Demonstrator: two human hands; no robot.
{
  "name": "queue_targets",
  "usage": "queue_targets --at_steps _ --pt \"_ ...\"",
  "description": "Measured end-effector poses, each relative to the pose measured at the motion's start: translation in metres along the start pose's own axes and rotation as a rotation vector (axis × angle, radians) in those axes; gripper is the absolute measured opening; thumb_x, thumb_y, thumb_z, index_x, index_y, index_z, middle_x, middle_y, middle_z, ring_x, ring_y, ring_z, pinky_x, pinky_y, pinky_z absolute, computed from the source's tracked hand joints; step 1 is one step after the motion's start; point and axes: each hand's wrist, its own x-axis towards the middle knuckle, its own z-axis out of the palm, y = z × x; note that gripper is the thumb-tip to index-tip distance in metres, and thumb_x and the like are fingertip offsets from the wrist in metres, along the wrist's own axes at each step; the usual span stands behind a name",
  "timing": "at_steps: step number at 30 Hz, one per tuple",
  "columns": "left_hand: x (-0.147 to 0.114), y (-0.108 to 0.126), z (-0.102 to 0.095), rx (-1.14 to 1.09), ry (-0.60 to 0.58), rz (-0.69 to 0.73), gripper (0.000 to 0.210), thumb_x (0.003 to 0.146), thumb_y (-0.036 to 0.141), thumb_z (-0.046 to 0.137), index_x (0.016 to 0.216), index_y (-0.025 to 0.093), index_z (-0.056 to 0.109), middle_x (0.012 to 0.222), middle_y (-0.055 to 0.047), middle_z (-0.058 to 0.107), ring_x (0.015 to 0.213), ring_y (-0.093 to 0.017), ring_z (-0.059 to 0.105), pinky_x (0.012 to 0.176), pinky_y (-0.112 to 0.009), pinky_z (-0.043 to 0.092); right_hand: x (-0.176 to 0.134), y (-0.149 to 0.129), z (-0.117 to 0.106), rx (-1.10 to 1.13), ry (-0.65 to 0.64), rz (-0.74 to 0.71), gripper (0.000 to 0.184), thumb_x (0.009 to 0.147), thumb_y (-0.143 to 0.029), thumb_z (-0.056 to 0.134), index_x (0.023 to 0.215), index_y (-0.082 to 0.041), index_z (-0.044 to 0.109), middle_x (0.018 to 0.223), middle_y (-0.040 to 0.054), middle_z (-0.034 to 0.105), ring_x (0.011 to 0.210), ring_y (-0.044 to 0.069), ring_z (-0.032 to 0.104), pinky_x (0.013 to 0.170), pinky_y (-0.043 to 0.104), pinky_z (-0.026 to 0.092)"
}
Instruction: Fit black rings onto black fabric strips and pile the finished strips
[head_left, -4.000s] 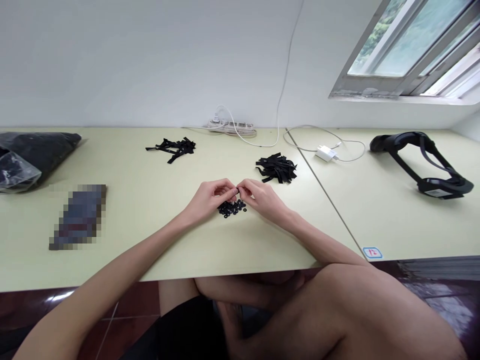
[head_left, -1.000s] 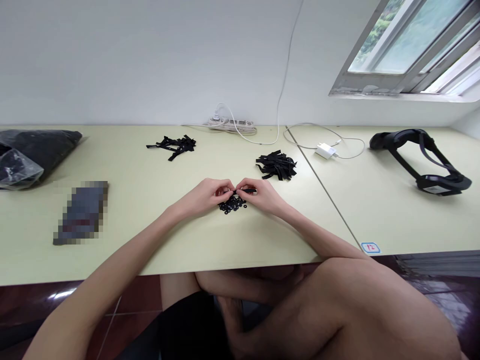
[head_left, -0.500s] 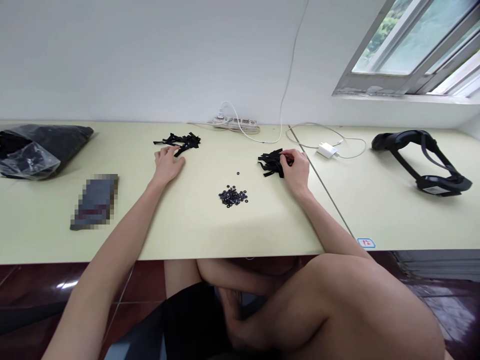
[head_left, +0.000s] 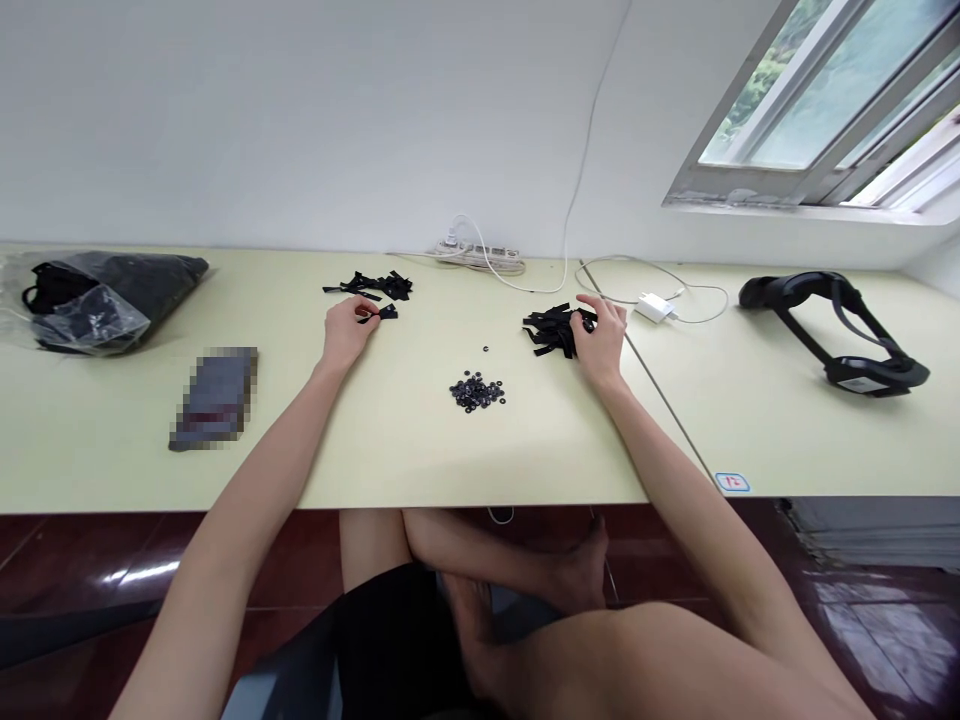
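My left hand (head_left: 346,332) pinches a short black fabric strip (head_left: 388,313) between thumb and fingers, low over the table. Just beyond it lies a loose heap of similar black strips (head_left: 390,285). On the right, my right hand (head_left: 602,343) rests against a second pile of black strips (head_left: 550,331), its thumb at the pile's edge and the index finger lifted apart. Between the hands and nearer me is a small mound of black ring-shaped pieces (head_left: 476,393), with one single ring (head_left: 486,349) lying apart behind it.
A clear plastic bag with black material (head_left: 127,300) lies at the far left, near a blurred-out dark flat item (head_left: 216,398). At the back are a power strip (head_left: 480,256) and a white charger (head_left: 655,307) with cables. A black headset (head_left: 832,330) sits at right.
My left hand has drawn one strip away from the left heap toward me. My right hand's index finger has lifted off the right pile. The view has shifted slightly.
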Motion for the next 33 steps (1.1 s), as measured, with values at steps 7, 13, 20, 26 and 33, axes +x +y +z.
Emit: queue_targets --at_steps 7,13,20,26,33 --pt "0.003 0.001 0.001 -0.069 0.067 -0.051 0.011 0.092 0.020 0.071 0.101 0.018 0.076 0.115 -0.011 0.076 0.093 -0.023 0.069 0.102 -0.040 0.056 -0.002 -0.008 0.002 -0.016 0.004 -0.017 0.035 0.101 -0.025 0.052 0.127 -0.026 0.076 0.139 0.0131 0.077 0.139 0.037 0.058 0.128 0.063 0.041" --pt "0.009 -0.002 0.003 -0.202 0.154 -0.158 0.011 0.101 0.021 0.067 0.110 0.017 0.071 0.122 -0.013 0.076 0.102 -0.023 0.074 0.095 -0.038 0.063 -0.008 -0.016 -0.001 -0.001 0.020 -0.039 0.035 0.100 -0.022 0.051 0.122 -0.025 0.077 0.134 0.0118 0.077 0.136 0.035 0.059 0.127 0.057 0.043" --pt "0.017 -0.005 0.005 -0.781 0.311 -0.292 0.011 0.099 0.016 0.075 0.103 0.019 0.066 0.115 -0.006 0.074 0.092 -0.011 0.080 0.109 -0.029 0.063 -0.009 -0.026 0.001 0.025 0.048 -0.072 0.030 0.098 -0.019 0.052 0.112 -0.026 0.077 0.125 0.0103 0.078 0.127 0.034 0.061 0.123 0.060 0.045" --pt "0.021 -0.011 0.002 -0.796 0.273 -0.268 0.027 0.094 0.030 0.087 0.098 0.022 0.061 0.124 -0.008 0.078 0.118 -0.017 0.077 0.110 -0.033 0.065 -0.016 -0.039 0.003 0.085 0.014 -0.158 0.028 0.099 -0.016 0.054 0.108 -0.027 0.078 0.120 0.0098 0.078 0.125 0.034 0.063 0.119 0.059 0.047" --pt "0.013 0.010 -0.002 -0.767 0.242 -0.215 0.042 0.092 0.052 0.091 0.092 0.022 0.062 0.112 -0.008 0.079 0.104 -0.018 0.077 0.100 -0.034 0.066 -0.029 -0.051 0.000 0.181 -0.066 -0.256 0.027 0.101 -0.013 0.053 0.102 -0.026 0.076 0.109 0.0086 0.078 0.111 0.031 0.065 0.105 0.052 0.056"
